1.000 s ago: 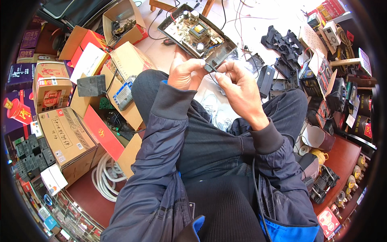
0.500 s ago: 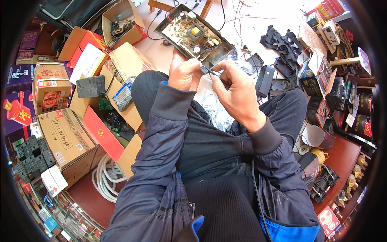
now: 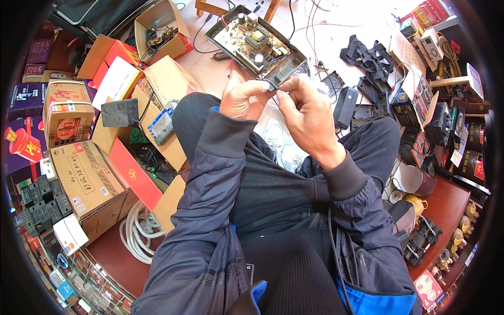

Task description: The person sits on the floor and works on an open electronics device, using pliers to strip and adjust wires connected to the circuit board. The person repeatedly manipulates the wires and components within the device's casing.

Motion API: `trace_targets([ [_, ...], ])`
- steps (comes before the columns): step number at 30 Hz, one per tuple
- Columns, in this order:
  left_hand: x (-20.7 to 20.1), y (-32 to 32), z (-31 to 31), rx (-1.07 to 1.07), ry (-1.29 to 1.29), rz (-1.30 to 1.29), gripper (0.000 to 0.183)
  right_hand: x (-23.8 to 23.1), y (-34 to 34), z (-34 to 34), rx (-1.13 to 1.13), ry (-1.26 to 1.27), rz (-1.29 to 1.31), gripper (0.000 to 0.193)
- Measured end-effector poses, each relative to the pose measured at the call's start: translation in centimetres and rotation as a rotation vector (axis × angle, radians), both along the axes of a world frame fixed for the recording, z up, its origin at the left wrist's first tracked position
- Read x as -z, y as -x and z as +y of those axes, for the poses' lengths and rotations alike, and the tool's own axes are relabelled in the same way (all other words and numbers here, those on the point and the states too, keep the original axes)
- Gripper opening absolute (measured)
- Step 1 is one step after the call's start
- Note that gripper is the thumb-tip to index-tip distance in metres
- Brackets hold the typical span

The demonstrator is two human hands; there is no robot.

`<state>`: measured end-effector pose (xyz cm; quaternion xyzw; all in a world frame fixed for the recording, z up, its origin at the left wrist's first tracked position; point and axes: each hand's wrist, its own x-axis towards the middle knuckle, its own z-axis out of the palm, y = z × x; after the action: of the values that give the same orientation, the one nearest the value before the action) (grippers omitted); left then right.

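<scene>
A black plastic case (image 3: 291, 65) sits tilted above my knees, with a dusty circuit board (image 3: 247, 39) inside it. My left hand (image 3: 239, 101) grips the near edge of the case, its thumb pressed beside a short black cable (image 3: 271, 84) there. Close to that thumb, my right hand (image 3: 311, 118) has its thumb and forefinger pinched at the cable; the fingertips largely cover what is between them. My left fingers under the case are mostly hidden.
Cardboard boxes (image 3: 86, 178), some open with cables and parts, crowd the left. A white coiled hose (image 3: 139, 231) lies near them. Right of my knee are a black adapter-like block (image 3: 345, 106) and black plastic pieces (image 3: 367, 58). Loose wires cross the floor ahead.
My right hand has moved slightly up and left, bringing its fingertips to my left thumb. Less of the cable shows now. The case has shifted a little to the right.
</scene>
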<state>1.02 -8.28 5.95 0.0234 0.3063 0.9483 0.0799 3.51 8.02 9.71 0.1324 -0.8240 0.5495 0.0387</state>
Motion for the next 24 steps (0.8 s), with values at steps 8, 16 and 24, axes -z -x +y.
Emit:
trace_targets([
  [8, -0.23, -0.22, 0.45, -0.018, 0.036, -0.034, 0.08, 0.37, -0.33, -0.1, -0.002, 0.067, -0.104, 0.011],
  [16, -0.04, -0.26, 0.42, -0.02, 0.044, -0.027, 0.078, 0.34, -0.4, 0.09, -0.017, 0.066, -0.145, 0.014],
  [24, -0.38, -0.02, 0.68, -0.063, 0.073, -0.029, 0.081, 0.0, -0.44, 0.21, -0.023, 0.048, -0.164, 0.019],
])
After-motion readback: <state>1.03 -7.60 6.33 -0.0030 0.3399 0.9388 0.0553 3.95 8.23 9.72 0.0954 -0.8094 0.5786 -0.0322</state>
